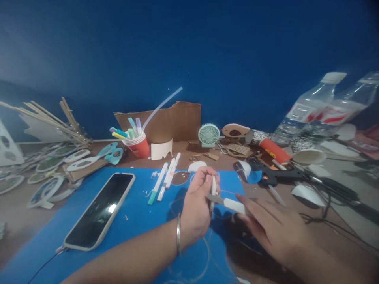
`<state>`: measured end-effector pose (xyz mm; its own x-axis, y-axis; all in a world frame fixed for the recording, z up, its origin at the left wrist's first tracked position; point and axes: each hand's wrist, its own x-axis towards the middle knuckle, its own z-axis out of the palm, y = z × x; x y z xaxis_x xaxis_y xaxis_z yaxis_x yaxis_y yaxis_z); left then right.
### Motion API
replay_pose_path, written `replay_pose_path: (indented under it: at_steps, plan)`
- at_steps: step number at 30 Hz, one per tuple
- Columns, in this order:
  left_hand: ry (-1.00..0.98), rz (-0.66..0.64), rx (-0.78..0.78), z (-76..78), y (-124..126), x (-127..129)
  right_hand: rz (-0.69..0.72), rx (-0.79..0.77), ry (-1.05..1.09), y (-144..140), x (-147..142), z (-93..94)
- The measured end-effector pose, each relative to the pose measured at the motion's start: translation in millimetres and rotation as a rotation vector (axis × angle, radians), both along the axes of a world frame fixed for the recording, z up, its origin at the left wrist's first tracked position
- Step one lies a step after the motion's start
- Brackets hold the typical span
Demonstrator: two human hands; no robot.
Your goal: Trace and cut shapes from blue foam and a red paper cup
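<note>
White slim stick (212, 189) pinched, flat-bladed knife (227, 202) gripped

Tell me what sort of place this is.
Probably a home craft desk. A red cup of markers, a blue cutting mat and cardboard cut-outs lie about, and the right hand holds a craft knife against a white piece in the left hand.

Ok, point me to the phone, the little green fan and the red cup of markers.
phone (99, 211), head view, middle of its dark screen.
green fan (209, 134), head view, centre of its round grille.
red cup (141, 148), head view, front of its wall below the markers.
</note>
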<state>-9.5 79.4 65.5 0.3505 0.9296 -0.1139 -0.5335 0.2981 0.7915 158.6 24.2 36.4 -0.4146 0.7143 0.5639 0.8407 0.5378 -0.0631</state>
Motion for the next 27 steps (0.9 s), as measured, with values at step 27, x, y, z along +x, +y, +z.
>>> replay_pose_path:
  at_steps: [27]
  plan:
    - [0.064,0.018,0.048,-3.1,-1.0,-0.4,-0.025,-0.013,0.009,-0.3,0.7,1.9]
